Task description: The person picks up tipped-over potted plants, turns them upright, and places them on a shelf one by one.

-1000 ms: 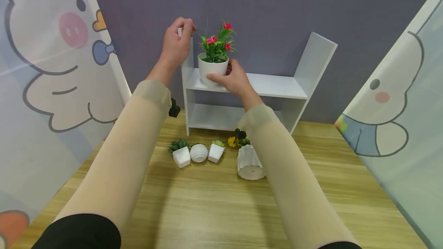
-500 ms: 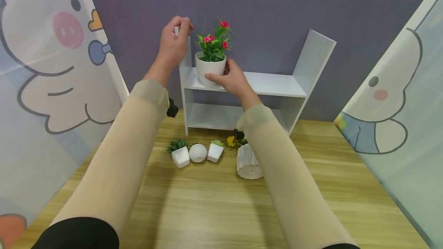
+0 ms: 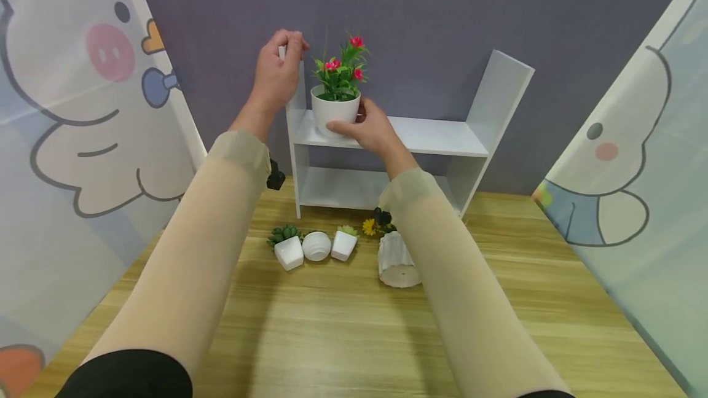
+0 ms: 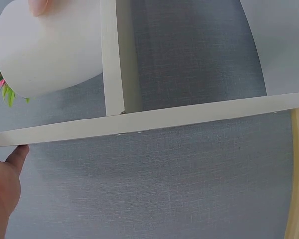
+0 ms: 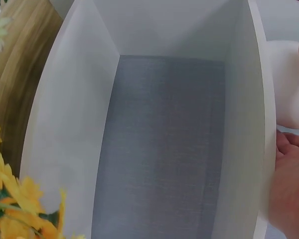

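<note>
At the upper left of the head view, my left hand point(image 3: 278, 70) grips the top of the white shelf's left side panel point(image 3: 296, 94). The left wrist view shows that panel point(image 4: 189, 121) running across, with fingertips on its edge. My right hand point(image 3: 373, 129) holds a white flowerpot point(image 3: 334, 114) from its right side, thumb across the front. Green leaves and pink-red flowers point(image 3: 340, 72) rise from the pot. It stands upright at the left end of the upper shelf board point(image 3: 434, 135). In the right wrist view the pot point(image 5: 287, 84) shows beyond the board, partly hidden by the hand.
Three small white potted succulents point(image 3: 289, 253) lie tipped over on the wooden table point(image 3: 332, 330) before the shelf. To their right lies a larger ribbed white pot point(image 3: 397, 261) with yellow flowers point(image 3: 369, 226), partly behind the right sleeve. A grey wall point(image 3: 420, 29) stands behind.
The head view has shifted slightly. Both hands keep their holds, and the flowerpot stays in the same place on the upper board.
</note>
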The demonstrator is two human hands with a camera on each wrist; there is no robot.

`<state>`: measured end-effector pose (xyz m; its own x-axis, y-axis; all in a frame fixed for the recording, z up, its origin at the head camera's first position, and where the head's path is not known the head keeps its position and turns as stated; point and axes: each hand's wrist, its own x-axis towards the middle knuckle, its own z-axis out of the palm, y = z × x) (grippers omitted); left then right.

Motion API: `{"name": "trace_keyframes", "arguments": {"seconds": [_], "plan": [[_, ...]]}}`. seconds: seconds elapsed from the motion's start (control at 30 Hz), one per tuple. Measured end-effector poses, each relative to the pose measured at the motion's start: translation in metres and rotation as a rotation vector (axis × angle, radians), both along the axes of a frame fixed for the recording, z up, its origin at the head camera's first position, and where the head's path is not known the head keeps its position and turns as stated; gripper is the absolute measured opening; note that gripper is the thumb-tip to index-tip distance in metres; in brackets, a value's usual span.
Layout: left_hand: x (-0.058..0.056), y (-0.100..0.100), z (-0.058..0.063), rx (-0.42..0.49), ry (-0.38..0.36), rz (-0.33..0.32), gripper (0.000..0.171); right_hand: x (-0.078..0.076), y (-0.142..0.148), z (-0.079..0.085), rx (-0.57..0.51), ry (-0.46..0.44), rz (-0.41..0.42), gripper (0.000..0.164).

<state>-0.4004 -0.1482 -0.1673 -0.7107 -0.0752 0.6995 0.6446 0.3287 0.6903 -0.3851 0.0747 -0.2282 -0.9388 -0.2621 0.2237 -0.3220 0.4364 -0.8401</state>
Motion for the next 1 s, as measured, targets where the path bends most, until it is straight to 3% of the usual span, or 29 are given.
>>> {"name": "trace_keyframes", "arguments": {"seconds": [0.3, 0.7, 1.0], "plan": [[0.002, -0.004, 0.0, 0.008, 0.001, 0.003, 0.028, 0.006, 0.007, 0.004, -0.018, -0.021, -0.016, 0.119], [0.001, 0.0, 0.0, -0.003, -0.019, 0.001, 0.029, 0.04, 0.057, -0.009, -0.025, 0.078, 0.003, 0.103], [-0.001, 0.001, 0.0, 0.012, -0.013, -0.017, 0.028, 0.08, 0.108, -0.03, 0.02, 0.106, 0.019, 0.09]]}}
